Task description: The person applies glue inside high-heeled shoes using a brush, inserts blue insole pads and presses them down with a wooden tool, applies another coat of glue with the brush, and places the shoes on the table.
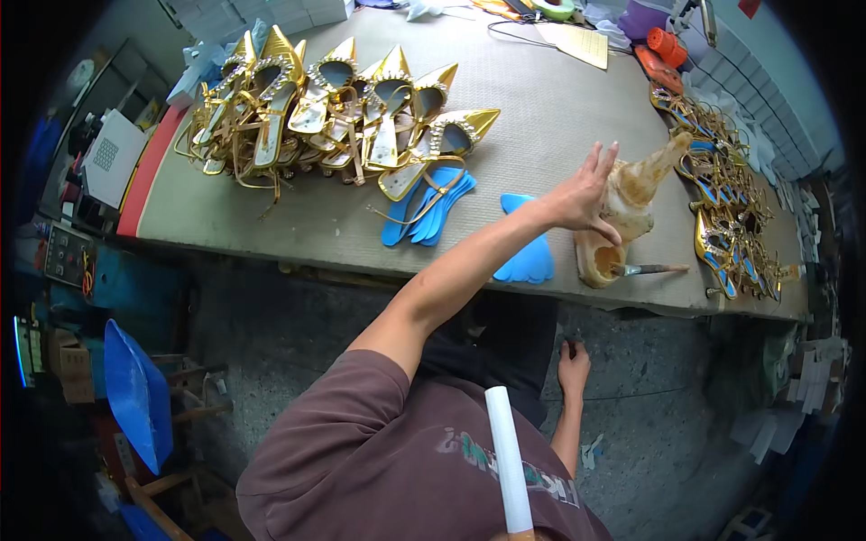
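I'm seeing left hand splaying empty fingers at left side of amber, crusted, plastic-looking container, contact unclear. Container is resting near grey-green table's front edge, seeming light, stiff, perhaps tacky; outer wall offering safest hold. Right hand hanging, curling; contents untellable.

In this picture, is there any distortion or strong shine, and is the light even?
In the head view, the table's front edge bows and the corners go black; there too, the gold shoes glint, the floor looks dimmer than the table, and the left hand appears fairly sharp.
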Action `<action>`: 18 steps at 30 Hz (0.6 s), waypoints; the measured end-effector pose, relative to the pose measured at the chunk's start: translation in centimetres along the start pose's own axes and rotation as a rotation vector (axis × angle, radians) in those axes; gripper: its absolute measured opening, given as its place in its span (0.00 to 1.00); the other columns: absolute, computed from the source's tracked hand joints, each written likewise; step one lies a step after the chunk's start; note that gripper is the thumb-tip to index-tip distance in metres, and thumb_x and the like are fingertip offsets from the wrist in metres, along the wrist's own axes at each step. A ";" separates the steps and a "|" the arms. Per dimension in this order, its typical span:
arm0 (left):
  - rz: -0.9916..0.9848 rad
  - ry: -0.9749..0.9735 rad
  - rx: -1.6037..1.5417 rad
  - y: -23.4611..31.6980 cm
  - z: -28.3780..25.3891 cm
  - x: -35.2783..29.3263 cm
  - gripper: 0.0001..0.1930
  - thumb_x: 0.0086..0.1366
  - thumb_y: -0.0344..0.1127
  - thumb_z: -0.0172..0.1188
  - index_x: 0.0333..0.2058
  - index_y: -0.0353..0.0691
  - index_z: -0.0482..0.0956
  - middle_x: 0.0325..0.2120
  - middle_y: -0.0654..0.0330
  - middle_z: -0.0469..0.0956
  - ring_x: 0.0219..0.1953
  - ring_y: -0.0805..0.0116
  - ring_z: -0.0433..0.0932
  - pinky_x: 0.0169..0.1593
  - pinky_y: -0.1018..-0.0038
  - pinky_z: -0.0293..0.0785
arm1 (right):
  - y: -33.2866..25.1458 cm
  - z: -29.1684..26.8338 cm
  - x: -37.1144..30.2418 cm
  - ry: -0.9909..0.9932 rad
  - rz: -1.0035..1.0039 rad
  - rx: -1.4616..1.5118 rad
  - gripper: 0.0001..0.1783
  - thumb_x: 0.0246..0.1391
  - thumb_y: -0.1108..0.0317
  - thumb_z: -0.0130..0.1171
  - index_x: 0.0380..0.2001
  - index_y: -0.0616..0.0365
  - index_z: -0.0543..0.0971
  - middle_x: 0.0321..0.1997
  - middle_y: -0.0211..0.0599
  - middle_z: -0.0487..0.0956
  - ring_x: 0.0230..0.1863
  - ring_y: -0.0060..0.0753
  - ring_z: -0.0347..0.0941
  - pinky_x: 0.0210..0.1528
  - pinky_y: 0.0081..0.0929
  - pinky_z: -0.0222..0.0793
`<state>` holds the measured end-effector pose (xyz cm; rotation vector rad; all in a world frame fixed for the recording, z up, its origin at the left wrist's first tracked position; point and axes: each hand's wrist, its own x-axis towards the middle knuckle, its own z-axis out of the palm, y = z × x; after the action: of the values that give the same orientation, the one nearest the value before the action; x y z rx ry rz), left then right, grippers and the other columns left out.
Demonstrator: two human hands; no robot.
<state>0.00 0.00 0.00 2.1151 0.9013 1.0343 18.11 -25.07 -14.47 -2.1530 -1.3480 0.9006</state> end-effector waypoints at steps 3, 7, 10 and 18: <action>0.096 0.116 0.045 6.0 -6.4 -9.7 0.50 0.53 0.42 0.74 0.68 0.35 0.52 0.67 0.45 0.56 0.65 0.41 0.63 0.66 0.60 0.63 | -1.0 4.5 -3.4 0.043 -0.062 0.072 0.18 0.63 0.64 0.52 0.48 0.67 0.78 0.47 0.62 0.79 0.50 0.62 0.75 0.53 0.46 0.69; -0.209 0.600 0.067 5.9 -15.7 -25.1 0.20 0.63 0.27 0.63 0.53 0.31 0.73 0.45 0.52 0.80 0.47 0.64 0.80 0.53 0.71 0.76 | -2.1 6.7 -4.2 0.345 -0.254 -0.067 0.17 0.64 0.69 0.46 0.47 0.71 0.77 0.44 0.62 0.78 0.48 0.65 0.74 0.52 0.46 0.69; -0.602 1.042 0.021 3.9 -20.7 -34.1 0.13 0.72 0.31 0.52 0.51 0.30 0.73 0.39 0.54 0.79 0.41 0.69 0.79 0.47 0.73 0.78 | -2.2 5.4 -3.7 0.260 -0.216 -0.124 0.16 0.63 0.69 0.49 0.45 0.71 0.78 0.43 0.61 0.80 0.46 0.63 0.76 0.51 0.44 0.70; -0.382 1.195 -0.291 -1.9 -32.0 -27.0 0.19 0.74 0.36 0.42 0.53 0.24 0.69 0.43 0.48 0.78 0.42 0.61 0.80 0.45 0.67 0.79 | -13.0 0.5 -4.7 0.115 -0.473 0.114 0.09 0.61 0.72 0.57 0.40 0.65 0.81 0.37 0.48 0.83 0.38 0.44 0.81 0.43 0.32 0.75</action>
<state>-39.72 -12.94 3.56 0.8769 1.4610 2.0588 8.26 -23.81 -4.87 -1.6649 -1.6061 0.6361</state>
